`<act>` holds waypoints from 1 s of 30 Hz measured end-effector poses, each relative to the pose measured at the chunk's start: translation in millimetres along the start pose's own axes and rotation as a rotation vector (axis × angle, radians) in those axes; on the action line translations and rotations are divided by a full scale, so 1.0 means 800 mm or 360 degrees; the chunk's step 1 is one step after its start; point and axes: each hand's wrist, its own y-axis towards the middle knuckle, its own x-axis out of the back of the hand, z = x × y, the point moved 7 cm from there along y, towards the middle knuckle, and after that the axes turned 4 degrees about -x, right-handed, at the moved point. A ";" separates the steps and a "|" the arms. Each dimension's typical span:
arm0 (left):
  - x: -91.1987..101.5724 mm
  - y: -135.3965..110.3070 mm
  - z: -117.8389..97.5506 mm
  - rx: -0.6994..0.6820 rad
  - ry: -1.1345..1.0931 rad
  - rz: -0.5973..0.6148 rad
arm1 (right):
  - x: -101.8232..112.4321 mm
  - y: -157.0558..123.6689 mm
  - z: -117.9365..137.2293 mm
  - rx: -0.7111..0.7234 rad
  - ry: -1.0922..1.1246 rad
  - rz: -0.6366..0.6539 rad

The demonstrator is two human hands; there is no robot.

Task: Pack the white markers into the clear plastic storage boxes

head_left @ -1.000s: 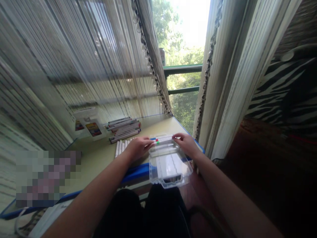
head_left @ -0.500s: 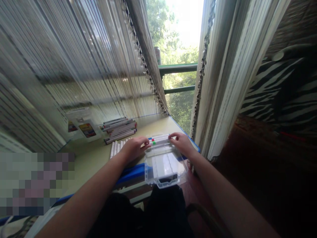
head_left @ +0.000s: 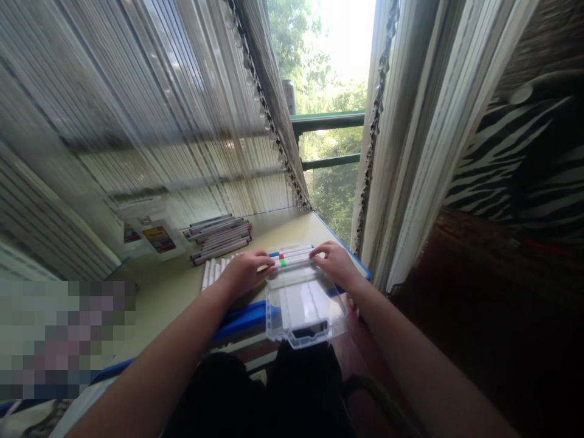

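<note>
A clear plastic case (head_left: pixel 305 304) lies open at the table's front edge, its handle end toward my lap. Several white markers (head_left: pixel 297 257) with blue, red and green bands lie side by side in its far part. My left hand (head_left: pixel 244 271) is closed at the left ends of these markers, fingertips by the green band. At the right end, my right hand (head_left: pixel 336 264) pinches with thumb and forefinger, so a marker spans between both hands. Beside and partly behind my left hand is a row of white markers (head_left: pixel 210 272).
A pile of markers (head_left: pixel 221 234) lies farther back on the pale table (head_left: pixel 159 304). Another clear case (head_left: pixel 152 234) with printed labels stands at the back left. Curtains (head_left: pixel 191 121) hang behind the table, with a window gap and green railing (head_left: pixel 331 121).
My right hand and the marker ends by it have shifted very slightly; both hands stay at the markers. The view has moved a little.
</note>
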 end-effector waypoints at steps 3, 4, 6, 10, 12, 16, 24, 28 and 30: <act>0.001 0.001 0.000 0.0008 -0.0008 -0.0007 | -0.001 0.000 0.000 -0.0015 -0.0004 0.0013; 0.001 0.001 0.000 0.0017 -0.0015 -0.0011 | -0.001 0.000 0.000 -0.0013 -0.0009 0.0012; 0.001 0.001 0.001 0.0020 -0.0035 -0.0008 | 0.000 0.001 -0.001 -0.0003 -0.0022 0.0003; 0.000 0.002 -0.001 -0.0011 -0.0093 0.0041 | 0.000 0.001 -0.001 0.0003 -0.0029 -0.0011; 0.001 0.002 -0.002 -0.0002 -0.0107 0.0049 | 0.001 0.001 -0.001 -0.0005 -0.0025 -0.0012; 0.002 0.002 -0.002 0.0013 -0.0138 0.0054 | 0.000 0.001 -0.002 -0.0013 -0.0016 0.0010; -0.004 0.003 0.003 0.0037 -0.0125 0.0088 | -0.001 0.000 -0.001 -0.0008 -0.0015 0.0027; -0.006 0.003 0.002 0.0056 -0.0191 0.0063 | 0.002 -0.001 0.000 -0.0014 0.0014 0.0037; -0.001 0.002 0.002 0.0064 -0.0269 0.0026 | 0.007 -0.003 -0.004 -0.0049 0.0083 0.0007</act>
